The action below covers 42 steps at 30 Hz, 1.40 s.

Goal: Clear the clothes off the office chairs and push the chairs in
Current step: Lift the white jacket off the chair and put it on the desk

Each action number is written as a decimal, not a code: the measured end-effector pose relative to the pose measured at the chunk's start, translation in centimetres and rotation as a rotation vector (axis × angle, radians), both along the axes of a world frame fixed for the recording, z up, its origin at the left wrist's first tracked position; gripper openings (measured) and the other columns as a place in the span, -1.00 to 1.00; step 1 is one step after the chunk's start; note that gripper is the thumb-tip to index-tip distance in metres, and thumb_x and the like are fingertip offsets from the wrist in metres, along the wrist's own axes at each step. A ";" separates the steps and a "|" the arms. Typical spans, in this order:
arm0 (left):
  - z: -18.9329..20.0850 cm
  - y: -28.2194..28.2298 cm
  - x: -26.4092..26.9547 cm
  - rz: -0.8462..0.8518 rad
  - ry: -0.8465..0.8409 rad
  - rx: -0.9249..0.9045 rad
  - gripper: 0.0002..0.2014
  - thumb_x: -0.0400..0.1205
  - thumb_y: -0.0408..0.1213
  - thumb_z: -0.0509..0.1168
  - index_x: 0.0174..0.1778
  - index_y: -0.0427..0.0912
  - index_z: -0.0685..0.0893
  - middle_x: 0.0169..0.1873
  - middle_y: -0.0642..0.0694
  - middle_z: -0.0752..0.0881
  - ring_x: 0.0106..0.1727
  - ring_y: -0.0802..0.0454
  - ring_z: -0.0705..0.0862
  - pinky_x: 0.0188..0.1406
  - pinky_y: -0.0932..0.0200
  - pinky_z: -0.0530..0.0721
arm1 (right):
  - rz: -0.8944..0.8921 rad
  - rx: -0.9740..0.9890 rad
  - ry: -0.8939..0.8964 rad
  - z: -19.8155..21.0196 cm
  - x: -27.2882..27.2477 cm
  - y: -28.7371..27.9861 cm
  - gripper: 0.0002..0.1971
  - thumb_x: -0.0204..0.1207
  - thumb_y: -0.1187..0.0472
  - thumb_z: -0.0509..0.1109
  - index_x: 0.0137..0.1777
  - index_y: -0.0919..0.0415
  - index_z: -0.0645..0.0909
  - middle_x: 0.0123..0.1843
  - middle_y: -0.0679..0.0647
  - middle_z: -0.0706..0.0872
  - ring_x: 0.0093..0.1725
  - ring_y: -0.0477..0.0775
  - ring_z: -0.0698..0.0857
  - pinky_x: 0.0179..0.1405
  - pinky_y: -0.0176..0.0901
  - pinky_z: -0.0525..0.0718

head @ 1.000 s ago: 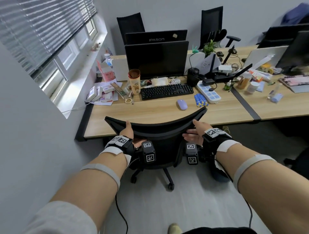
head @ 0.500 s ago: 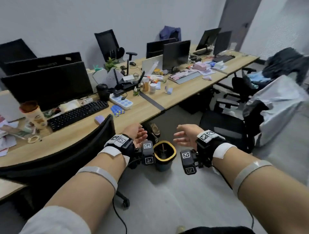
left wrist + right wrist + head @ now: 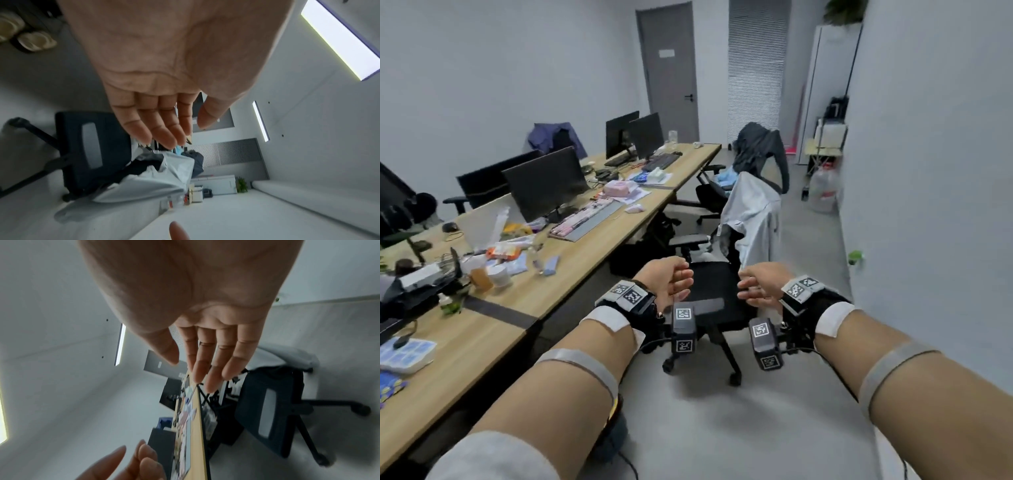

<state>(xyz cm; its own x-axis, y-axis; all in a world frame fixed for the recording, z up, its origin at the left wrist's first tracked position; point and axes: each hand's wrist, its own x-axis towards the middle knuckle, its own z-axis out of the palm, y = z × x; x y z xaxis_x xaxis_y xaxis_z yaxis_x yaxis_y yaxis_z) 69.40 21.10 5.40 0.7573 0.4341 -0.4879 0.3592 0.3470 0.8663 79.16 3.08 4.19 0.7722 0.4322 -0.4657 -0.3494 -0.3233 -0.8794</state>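
A black office chair [image 3: 709, 287] stands pulled out from the desk, just beyond my hands. A pale grey shirt [image 3: 755, 219] is draped over its backrest. Behind it, a second chair carries a dark jacket [image 3: 760, 150] on its back and a blue cloth [image 3: 724, 179] on its seat. My left hand [image 3: 674, 281] and right hand [image 3: 756, 289] hover side by side above the near chair's seat, fingers loosely curled, holding nothing. The left wrist view shows relaxed fingers [image 3: 162, 131] above the seat [image 3: 82, 146] and the shirt [image 3: 164, 178]. The right wrist view shows the same chair [image 3: 267, 402].
A long wooden desk [image 3: 558, 284] runs along the left, crowded with monitors, keyboards and small items. A blue garment [image 3: 554, 135] hangs on a chair across the desk. A water jug [image 3: 823, 192] stands by the right wall, and a bin [image 3: 613, 431] sits under my left forearm.
Both hands let go of the backrest of the first black chair. The view swung right along the desk, and the hands now hover empty over the chair with the grey shirt.
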 end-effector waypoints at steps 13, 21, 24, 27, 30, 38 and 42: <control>-4.0 -5.5 28.4 -0.168 -0.024 0.095 -0.94 0.62 -0.37 0.39 -0.05 -0.15 0.66 -0.25 -0.09 0.65 -0.35 0.06 0.64 -0.23 0.15 0.64 | -0.192 -0.020 -0.026 -2.2 24.1 -8.1 -0.92 0.67 0.24 0.28 0.01 0.20 0.59 -0.21 0.12 0.67 -0.34 0.07 0.71 -0.38 -0.20 0.61; -10.9 0.0 46.5 -0.064 0.130 0.047 -0.95 0.66 -0.31 0.29 -0.06 -0.21 0.62 -0.29 -0.10 0.56 -0.36 0.02 0.56 -0.40 0.16 0.48 | -0.155 -0.106 -0.038 -3.5 41.5 -4.8 -0.85 0.67 0.25 0.30 0.18 0.24 0.57 -0.20 0.13 0.66 -0.34 0.08 0.69 -0.31 -0.18 0.61; -12.2 2.1 49.9 -0.061 0.191 0.046 -0.87 0.68 -0.25 0.28 0.07 -0.22 0.61 -0.21 -0.11 0.60 -0.28 0.00 0.62 -0.32 0.13 0.57 | -0.144 -0.100 -0.040 -2.7 46.5 -2.9 -0.94 0.68 0.26 0.30 0.07 0.21 0.57 -0.20 0.13 0.66 -0.34 0.08 0.69 -0.32 -0.18 0.60; -12.8 4.4 52.3 -0.042 0.247 0.044 -0.85 0.70 -0.23 0.27 0.08 -0.23 0.62 -0.08 -0.12 0.67 -0.17 0.01 0.67 -0.14 0.09 0.63 | -0.106 -0.086 -0.041 -1.9 50.6 0.1 -0.96 0.68 0.26 0.30 0.01 0.20 0.57 -0.21 0.13 0.65 -0.34 0.08 0.69 -0.30 -0.17 0.61; -13.4 6.8 54.2 -0.015 0.275 0.047 -0.87 0.74 -0.23 0.22 -0.04 -0.19 0.61 -0.14 -0.10 0.67 -0.21 0.02 0.66 -0.11 0.11 0.62 | -0.029 -0.065 -0.049 -1.8 53.9 3.9 -0.94 0.67 0.26 0.30 0.02 0.22 0.59 -0.20 0.13 0.67 -0.34 0.08 0.70 -0.29 -0.17 0.64; -17.3 12.2 59.3 0.005 0.412 -0.013 -0.61 0.76 -0.22 0.23 0.47 -0.30 0.49 0.44 -0.23 0.59 0.30 -0.17 0.65 0.38 -0.04 0.60 | 0.247 -0.061 -0.041 -4.2 62.0 13.9 -0.84 0.68 0.24 0.30 0.16 0.29 0.62 -0.20 0.11 0.68 -0.32 0.06 0.72 -0.31 -0.21 0.63; -19.4 14.1 62.1 0.007 0.425 -0.046 -0.49 0.73 -0.15 0.29 0.55 -0.34 0.44 0.48 -0.26 0.55 0.48 -0.20 0.57 0.43 -0.04 0.55 | 0.331 -0.127 -0.012 -6.2 65.6 17.8 -0.85 0.67 0.24 0.29 0.13 0.28 0.62 -0.17 0.11 0.70 -0.23 0.10 0.74 -0.28 -0.18 0.64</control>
